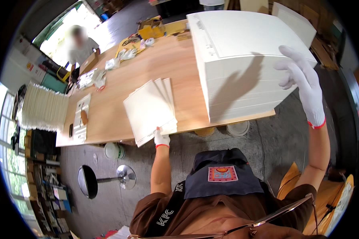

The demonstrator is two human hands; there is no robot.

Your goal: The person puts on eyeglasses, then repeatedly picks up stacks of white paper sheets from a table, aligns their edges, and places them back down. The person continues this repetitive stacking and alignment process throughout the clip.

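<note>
My left hand, in a white glove with a red cuff, pinches the near corner of a few cream paper sheets. These sheets lie fanned out on the wooden table, and their corner reaches its front edge. My right hand, gloved the same way, is raised beside the right side of a tall, squared stack of white paper. Its fingers are spread and nothing is in them. A hand-shaped shadow falls on the stack's near face.
A tall pile of sheets stands at the table's left end, near a dark phone-like object. Plastic bags and a yellow box lie farther back. A person stands at the far left. A stool and buckets stand below.
</note>
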